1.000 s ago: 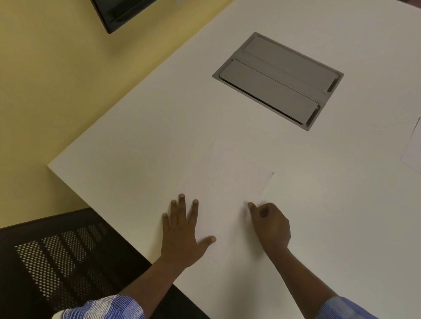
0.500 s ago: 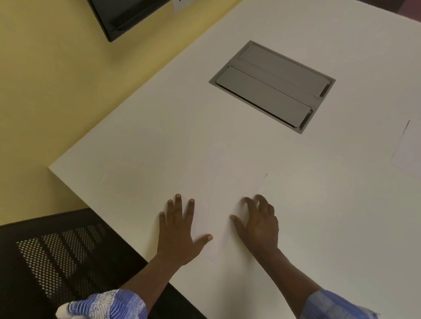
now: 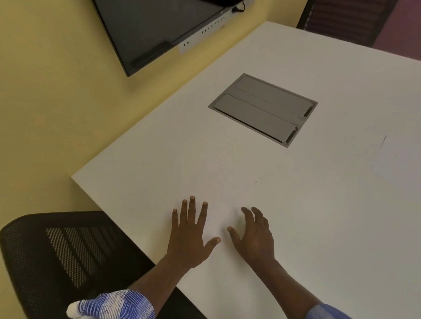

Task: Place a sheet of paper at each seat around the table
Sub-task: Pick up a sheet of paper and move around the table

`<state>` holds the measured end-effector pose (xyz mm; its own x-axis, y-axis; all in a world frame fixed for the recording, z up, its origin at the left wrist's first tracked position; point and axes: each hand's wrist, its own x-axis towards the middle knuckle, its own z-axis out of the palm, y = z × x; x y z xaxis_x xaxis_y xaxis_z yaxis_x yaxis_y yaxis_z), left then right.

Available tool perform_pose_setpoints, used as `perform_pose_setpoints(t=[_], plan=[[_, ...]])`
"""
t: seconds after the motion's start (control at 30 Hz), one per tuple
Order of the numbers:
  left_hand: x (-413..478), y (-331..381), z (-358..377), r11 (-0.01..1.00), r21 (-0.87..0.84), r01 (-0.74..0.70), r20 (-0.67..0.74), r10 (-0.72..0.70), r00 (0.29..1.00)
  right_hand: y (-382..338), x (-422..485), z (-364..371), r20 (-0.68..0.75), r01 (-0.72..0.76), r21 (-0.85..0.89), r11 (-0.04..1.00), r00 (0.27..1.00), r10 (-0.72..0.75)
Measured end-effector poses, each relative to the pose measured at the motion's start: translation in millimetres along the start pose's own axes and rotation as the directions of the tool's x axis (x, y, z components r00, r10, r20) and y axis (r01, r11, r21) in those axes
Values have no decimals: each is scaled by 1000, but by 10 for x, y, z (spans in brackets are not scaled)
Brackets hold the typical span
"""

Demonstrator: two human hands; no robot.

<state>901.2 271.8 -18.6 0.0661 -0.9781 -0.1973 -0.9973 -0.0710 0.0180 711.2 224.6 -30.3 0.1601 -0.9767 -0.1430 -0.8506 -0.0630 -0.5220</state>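
A white sheet of paper (image 3: 227, 197) lies flat on the white table (image 3: 322, 240) near its front left corner, hard to tell from the tabletop. My left hand (image 3: 190, 234) rests flat at the sheet's left edge, fingers spread. On the sheet's right side my right hand (image 3: 254, 233) hovers or rests lightly, fingers spread and slightly curled, holding nothing. A second white sheet (image 3: 408, 169) lies at the table's right edge of the view.
A grey cable hatch (image 3: 263, 108) is set into the tabletop. A black mesh chair (image 3: 58, 256) stands at the front left corner. A dark screen (image 3: 149, 20) hangs on the yellow wall. Another dark chair (image 3: 344, 14) stands at the far side.
My right hand has let go of the sheet's corner and opened its fingers. The sheet now lies flat. My head has lifted, so more of the wall and far chair shows.
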Motion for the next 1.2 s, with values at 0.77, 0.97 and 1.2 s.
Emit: perform_pose_setpoints(t=[0.77,0.97,1.2], plan=[[-2133,1073,-756,997,33,-69,-290,76,954,132,-2581,-1261,-190,149,25,989,972,-142],[-2737,1674,-1024,990,17,-143,-318,141,938,307,-3309,-1808,-261,138,-15,990,956,-137],[-3134,2440,-1191,975,-7,-221,-348,205,915,692,-3898,-2362,-348,84,-35,996,933,-91]])
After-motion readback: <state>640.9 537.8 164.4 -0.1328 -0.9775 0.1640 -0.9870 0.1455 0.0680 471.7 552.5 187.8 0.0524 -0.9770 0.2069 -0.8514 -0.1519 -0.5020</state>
